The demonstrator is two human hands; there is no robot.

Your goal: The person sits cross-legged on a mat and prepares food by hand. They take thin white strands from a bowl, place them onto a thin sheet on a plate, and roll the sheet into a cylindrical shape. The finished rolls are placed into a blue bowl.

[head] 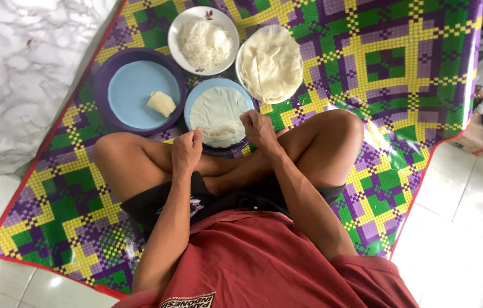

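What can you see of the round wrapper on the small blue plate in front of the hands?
The wrapper is a thin, pale, slightly see-through round sheet lying flat on a small blue plate, covering nearly all of it. Its near edge is bunched over a strip of white noodle filling. The left hand and right hand both pinch that near edge, fingers curled. The plate sits on the patterned mat, just ahead of the crossed legs.

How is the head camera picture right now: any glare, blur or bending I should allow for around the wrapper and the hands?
Head view: even daylight, soft shadows; the left hand and right hand are sharp over the thin white round wrapper on its blue plate. Glare streaks the glossy purple, green and yellow checked mat, and the white tiled floor is washed out. Wide-angle bending at the edges.
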